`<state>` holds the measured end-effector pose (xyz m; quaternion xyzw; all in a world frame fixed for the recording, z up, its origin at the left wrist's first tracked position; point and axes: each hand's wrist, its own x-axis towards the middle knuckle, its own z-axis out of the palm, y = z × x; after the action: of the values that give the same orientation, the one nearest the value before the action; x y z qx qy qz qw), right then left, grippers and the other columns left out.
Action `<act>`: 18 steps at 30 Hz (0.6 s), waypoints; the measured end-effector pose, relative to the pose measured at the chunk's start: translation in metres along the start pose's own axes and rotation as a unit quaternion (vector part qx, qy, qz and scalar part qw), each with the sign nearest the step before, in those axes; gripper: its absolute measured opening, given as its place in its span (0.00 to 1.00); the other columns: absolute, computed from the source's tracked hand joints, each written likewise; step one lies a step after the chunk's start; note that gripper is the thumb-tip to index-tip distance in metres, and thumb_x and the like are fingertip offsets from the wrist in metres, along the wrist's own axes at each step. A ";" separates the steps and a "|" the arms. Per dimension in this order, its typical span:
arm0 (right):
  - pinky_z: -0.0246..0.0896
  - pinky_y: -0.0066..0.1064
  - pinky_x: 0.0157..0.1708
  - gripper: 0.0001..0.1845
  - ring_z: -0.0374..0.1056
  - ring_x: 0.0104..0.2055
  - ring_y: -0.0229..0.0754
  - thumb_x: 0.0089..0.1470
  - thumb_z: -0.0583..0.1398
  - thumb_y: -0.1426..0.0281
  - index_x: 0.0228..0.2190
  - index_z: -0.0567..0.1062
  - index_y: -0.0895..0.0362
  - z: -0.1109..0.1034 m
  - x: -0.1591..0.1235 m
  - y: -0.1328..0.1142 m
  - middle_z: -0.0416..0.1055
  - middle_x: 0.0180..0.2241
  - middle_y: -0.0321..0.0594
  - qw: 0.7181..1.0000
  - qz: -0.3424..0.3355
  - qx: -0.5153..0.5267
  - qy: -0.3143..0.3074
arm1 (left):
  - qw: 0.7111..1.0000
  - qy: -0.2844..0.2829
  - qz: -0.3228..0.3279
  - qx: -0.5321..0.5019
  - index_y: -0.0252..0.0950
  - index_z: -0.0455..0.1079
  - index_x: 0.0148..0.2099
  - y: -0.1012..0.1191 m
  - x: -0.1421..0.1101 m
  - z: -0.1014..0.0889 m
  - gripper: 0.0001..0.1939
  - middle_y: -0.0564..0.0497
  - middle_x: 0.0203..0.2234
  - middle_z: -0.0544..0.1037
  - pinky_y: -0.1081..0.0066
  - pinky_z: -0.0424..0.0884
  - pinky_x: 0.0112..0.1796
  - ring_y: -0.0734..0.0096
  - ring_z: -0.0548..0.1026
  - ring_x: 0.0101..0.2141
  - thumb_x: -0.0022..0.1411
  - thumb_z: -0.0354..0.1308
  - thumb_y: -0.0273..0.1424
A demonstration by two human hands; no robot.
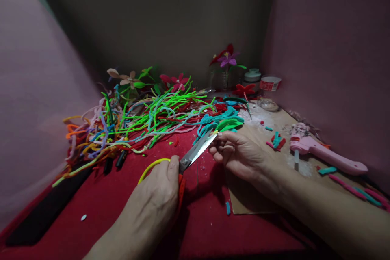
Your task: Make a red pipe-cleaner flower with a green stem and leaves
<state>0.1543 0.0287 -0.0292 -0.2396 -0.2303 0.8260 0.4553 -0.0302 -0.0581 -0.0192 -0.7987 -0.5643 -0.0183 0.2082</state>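
My left hand [160, 191] is wrapped round the handles of a pair of scissors [198, 150], one loop yellow and the other orange-red. The blades point up and to the right, slightly parted. At their tips, my right hand [236, 150] pinches a small yellow piece [215, 132], mostly hidden by the fingers and blades. Just beyond the right fingertips lie green and teal fuzzy leaf-shaped pieces [230, 124]. A large tangle of coloured pipe cleaners [164, 105] spreads out past the scissors.
A pink glue gun [326, 150] rests on the cardboard [252, 199] at right, among pipe cleaner scraps [276, 140]. Fuzzy flowers [228, 60], a lidded jar [252, 75] and a tape roll [270, 83] stand at the back. A black strip [45, 207] lies at left on the red cloth [115, 199].
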 end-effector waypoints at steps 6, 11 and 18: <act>0.57 0.23 0.19 0.03 0.64 0.22 0.34 0.39 0.57 0.78 0.19 0.70 0.60 -0.002 0.002 0.000 0.68 0.20 0.38 1.000 0.009 -0.008 -0.001 | 1.000 -0.028 0.001 -0.006 0.30 0.64 0.41 -0.003 -0.003 -0.002 0.18 0.44 0.25 0.72 0.67 0.69 0.25 0.65 0.71 0.24 0.56 0.36 0.18; 0.55 0.22 0.16 0.04 0.63 0.20 0.33 0.41 0.57 0.77 0.20 0.71 0.62 0.000 0.001 -0.002 0.69 0.20 0.39 0.999 -0.002 -0.042 0.008 | 0.993 -0.060 -0.039 -0.097 0.32 0.60 0.49 -0.013 -0.009 -0.005 0.19 0.42 0.34 0.74 0.69 0.69 0.30 0.63 0.74 0.31 0.57 0.39 0.24; 0.54 0.24 0.14 0.04 0.62 0.17 0.33 0.42 0.56 0.77 0.19 0.68 0.60 0.003 -0.002 -0.001 0.71 0.20 0.40 0.998 0.001 -0.059 0.022 | 0.943 -0.147 -0.293 -0.060 0.33 0.64 0.43 -0.078 0.011 0.004 0.18 0.41 0.28 0.76 0.67 0.65 0.31 0.55 0.75 0.32 0.61 0.38 0.37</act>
<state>0.1541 0.0272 -0.0261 -0.2848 -0.2682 0.8060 0.4442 -0.0979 -0.0257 0.0038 -0.6032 -0.7953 0.0053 0.0597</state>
